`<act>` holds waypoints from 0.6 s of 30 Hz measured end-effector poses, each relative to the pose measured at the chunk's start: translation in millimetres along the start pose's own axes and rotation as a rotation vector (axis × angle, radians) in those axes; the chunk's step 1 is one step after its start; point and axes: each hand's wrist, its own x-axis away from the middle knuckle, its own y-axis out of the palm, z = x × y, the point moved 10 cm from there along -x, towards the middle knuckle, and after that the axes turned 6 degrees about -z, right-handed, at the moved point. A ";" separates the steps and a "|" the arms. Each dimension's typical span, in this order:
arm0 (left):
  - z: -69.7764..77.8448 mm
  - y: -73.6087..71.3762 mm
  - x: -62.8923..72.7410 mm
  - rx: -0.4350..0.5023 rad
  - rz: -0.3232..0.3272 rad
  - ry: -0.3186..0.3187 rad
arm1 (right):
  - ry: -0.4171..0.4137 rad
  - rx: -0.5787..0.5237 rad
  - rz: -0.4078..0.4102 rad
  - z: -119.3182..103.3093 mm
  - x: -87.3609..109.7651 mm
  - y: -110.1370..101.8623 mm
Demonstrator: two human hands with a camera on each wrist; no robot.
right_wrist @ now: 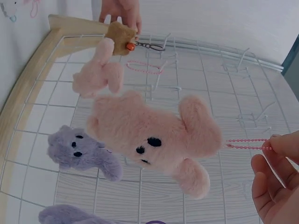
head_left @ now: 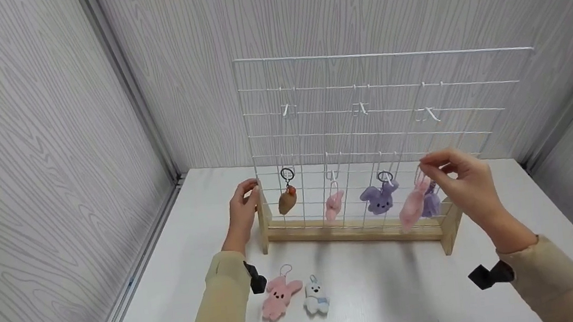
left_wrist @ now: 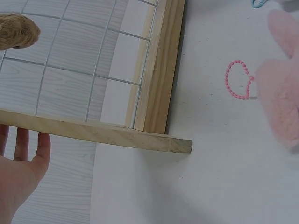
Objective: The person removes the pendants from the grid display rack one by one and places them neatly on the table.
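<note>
My right hand (head_left: 464, 180) pinches the pink bead chain (right_wrist: 247, 143) of a plush pink bunny (right_wrist: 154, 140), which dangles in front of the wire grid at its right side. Behind it hangs a purple plush (head_left: 431, 204). My left hand (head_left: 243, 207) holds the left wooden post (left_wrist: 93, 129) of the display rack, fingertips against its outer side. On the lower hooks hang a brown plush (head_left: 287, 201) with a black ring, a smaller pink plush (head_left: 334, 206) and a purple bunny (head_left: 379, 199). The right hand's hook is hidden in the head view.
Three white hooks, including a middle one (head_left: 363, 108), jut from the upper grid. On the white table (head_left: 373, 300) before the rack lie another pink bunny (head_left: 278, 297) and a white plush (head_left: 316, 297) with a blue patch. Grey wood-grain walls (head_left: 191, 44) enclose the table.
</note>
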 end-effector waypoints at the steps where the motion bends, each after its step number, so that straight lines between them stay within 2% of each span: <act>1: -0.1 0.3 0.0 0.002 0.000 0.001 | 0.004 0.002 -0.009 0.0 2.5 1.6; 10: 3.1 1.1 -1.1 -0.005 -0.005 0.007 | 0.014 -0.007 -0.040 2.6 19.3 14.9; 13: 2.7 1.2 -1.0 -0.008 -0.006 0.007 | -0.009 -0.038 -0.052 0.8 25.0 20.7; 18: 0.5 1.2 0.5 -0.001 -0.011 -0.003 | -0.049 -0.055 -0.073 -23.3 32.7 28.1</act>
